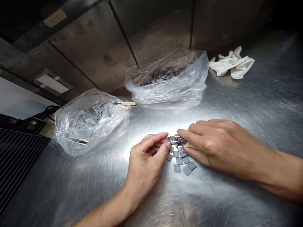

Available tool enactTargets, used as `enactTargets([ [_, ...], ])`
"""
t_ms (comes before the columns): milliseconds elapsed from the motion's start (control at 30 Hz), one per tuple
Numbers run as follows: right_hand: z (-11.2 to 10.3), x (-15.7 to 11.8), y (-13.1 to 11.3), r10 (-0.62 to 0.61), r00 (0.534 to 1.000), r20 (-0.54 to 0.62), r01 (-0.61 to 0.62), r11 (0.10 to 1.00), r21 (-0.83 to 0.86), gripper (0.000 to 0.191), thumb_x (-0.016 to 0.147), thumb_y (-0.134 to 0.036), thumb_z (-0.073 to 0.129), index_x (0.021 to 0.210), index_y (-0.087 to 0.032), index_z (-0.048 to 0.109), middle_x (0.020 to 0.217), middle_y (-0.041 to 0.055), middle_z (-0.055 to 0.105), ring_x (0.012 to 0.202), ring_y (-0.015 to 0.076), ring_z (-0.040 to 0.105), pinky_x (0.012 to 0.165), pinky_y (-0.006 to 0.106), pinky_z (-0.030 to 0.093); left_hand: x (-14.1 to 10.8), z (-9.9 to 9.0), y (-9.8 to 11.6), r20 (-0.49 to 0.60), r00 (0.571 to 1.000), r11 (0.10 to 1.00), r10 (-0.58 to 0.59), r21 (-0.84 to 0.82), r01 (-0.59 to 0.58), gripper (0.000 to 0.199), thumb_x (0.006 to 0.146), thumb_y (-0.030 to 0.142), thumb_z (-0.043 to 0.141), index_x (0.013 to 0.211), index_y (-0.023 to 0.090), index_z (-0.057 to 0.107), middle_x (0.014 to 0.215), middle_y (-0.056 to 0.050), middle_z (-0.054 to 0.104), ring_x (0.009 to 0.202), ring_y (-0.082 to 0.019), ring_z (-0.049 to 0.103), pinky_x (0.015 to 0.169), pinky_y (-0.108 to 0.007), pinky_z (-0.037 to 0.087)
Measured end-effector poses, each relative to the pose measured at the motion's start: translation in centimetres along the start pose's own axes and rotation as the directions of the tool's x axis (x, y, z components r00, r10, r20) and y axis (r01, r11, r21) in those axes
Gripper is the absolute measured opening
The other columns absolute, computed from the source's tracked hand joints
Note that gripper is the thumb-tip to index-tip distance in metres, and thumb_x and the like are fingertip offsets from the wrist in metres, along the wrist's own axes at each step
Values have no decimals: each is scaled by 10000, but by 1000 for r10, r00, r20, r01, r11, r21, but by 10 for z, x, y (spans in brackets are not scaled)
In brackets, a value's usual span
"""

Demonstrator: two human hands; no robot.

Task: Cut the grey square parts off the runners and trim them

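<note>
My right hand is closed around a pair of nippers, whose metal head points left and whose handles are mostly hidden under my palm. Between thumb and forefinger, my left hand pinches a small grey ridged square piece at the nippers' jaws. Whether the jaws touch it I cannot tell. Just below the nippers, several similar grey square pieces lie loose on the metal table, some overlapping.
A clear plastic bag with many grey pieces stands at the back. Another clear bag with small grey bits lies left, with a cutter knife and a beige-handled tool on it. White gloves lie at the back right.
</note>
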State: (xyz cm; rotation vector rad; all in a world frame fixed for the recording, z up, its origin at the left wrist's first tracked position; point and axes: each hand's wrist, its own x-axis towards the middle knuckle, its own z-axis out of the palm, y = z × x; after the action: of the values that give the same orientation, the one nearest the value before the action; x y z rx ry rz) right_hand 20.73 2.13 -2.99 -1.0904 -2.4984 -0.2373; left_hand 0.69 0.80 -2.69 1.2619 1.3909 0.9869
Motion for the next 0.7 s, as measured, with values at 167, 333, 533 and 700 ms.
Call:
enactTargets([
  [167, 1, 0, 2, 9, 1000, -5, -9, 999, 50, 133, 840, -199, 646, 939, -156, 724, 701, 14, 633, 608, 227, 614, 599, 350, 355, 0, -1, 2, -8, 1000, 999, -24, -45, 24, 201, 754, 175, 796, 955, 179, 804, 808, -13, 735, 736, -102, 669, 683, -172, 545],
  [333, 2, -3, 3, 25, 1000, 1, -24, 986, 165, 119, 858, -183, 604, 907, -173, 712, 702, 1, 619, 606, 196, 591, 607, 336, 355, 0, -1, 3, 4, 998, 990, -67, -123, 67, 181, 745, 174, 804, 925, 190, 795, 781, -5, 764, 709, -102, 691, 689, -177, 558],
  [533, 1, -3, 4, 58, 998, 1, -57, 985, 162, 144, 858, -214, 587, 923, -184, 712, 727, 13, 612, 660, 215, 575, 635, 346, 348, 1, 0, 4, -9, 996, 988, -94, -127, 92, 204, 720, 178, 823, 922, 184, 799, 775, -8, 772, 697, -102, 692, 679, -176, 560],
  [700, 1, -1, 4, 39, 999, 23, -42, 987, 156, 99, 844, -228, 605, 877, -191, 691, 739, 21, 613, 685, 214, 559, 658, 346, 346, 1, 0, 4, -24, 992, 985, -124, -124, 120, 222, 702, 184, 834, 922, 180, 803, 775, -17, 780, 699, -104, 694, 680, -179, 563],
])
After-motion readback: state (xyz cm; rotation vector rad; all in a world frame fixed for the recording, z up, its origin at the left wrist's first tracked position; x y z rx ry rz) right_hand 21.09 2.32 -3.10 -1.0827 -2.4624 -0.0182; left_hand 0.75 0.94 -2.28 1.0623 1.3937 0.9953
